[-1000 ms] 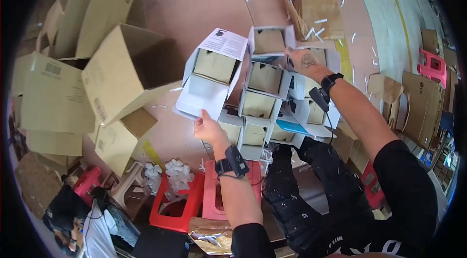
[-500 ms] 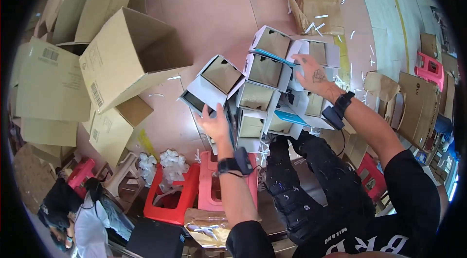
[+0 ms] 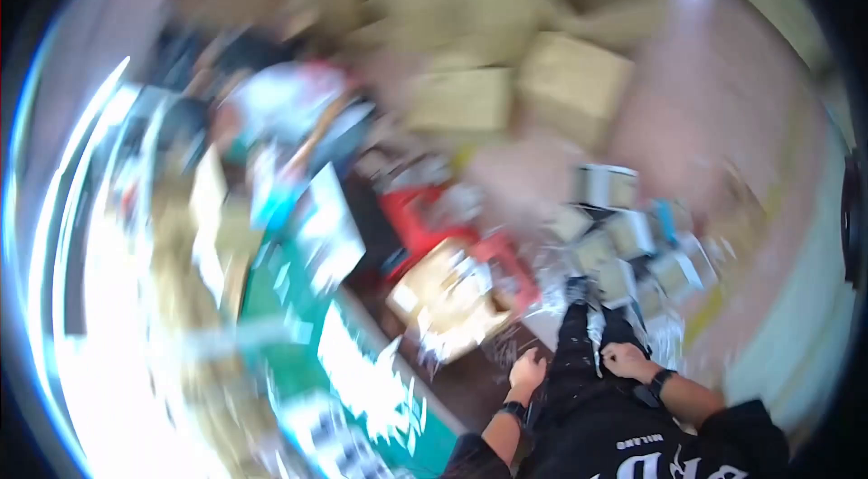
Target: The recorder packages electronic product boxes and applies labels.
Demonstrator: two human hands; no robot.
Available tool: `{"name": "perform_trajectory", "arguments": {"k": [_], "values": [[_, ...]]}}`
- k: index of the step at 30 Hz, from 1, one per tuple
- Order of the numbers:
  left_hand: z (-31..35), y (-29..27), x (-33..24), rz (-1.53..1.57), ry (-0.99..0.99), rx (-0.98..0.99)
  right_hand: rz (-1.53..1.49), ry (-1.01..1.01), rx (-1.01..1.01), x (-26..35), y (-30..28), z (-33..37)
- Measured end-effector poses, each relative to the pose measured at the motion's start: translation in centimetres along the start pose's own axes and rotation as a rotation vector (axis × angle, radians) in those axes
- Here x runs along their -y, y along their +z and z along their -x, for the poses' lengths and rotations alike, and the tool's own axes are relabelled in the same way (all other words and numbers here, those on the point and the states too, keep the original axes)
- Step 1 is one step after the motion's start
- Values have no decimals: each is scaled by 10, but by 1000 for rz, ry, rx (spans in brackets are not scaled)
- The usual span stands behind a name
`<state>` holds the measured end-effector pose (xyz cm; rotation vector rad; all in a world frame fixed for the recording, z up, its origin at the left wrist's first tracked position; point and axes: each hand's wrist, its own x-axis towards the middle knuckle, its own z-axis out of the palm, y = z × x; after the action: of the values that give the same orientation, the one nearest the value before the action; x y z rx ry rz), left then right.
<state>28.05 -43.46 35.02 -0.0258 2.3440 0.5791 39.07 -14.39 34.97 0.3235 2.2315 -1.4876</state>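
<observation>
Near the lower edge, my left hand hangs beside my left leg. Its fingers look curled in, with nothing visible in them. My right hand is in front of my right thigh, closed in a loose fist that also appears to hold nothing. Beyond my feet stands a cluster of small white boxes with brown inserts, out of reach of both hands. A similar white box is at the cluster's far side, and a blue piece shows among them. Fine detail is smeared by motion.
A green-topped table with bright white items runs along the left. Near it are a red stool and a brown paper-covered surface. Large cartons stand farther back. Another person in a white top bends at the far left.
My view has swung left, bringing the green table in. Both hands have left the white boxes and drawn back near my legs. The boxes now appear farther away and to the right.
</observation>
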Motion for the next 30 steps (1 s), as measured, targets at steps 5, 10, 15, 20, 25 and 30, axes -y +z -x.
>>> {"name": "perform_trajectory", "arguments": {"k": [5,10,15,20,25,30], "values": [[127,9,-13,445,-230,-507,336,-92,304,-7,-63,-9],[273,62,-9,1049,-377,-991,743,-802,1097,-30,-87,-109],[371,141,11,1049,-985,-1474,1162,-926,1382,73,50,-172],[419,186,52,1164,-1247,-1740,1315,-1079,1169,159,200,-174],[469,206,90,1103,-1317,-1796,1118,-317,1441,322,374,53],[516,184,129,1110,-1359,-1814,1556,-341,1814,365,431,161]]}}
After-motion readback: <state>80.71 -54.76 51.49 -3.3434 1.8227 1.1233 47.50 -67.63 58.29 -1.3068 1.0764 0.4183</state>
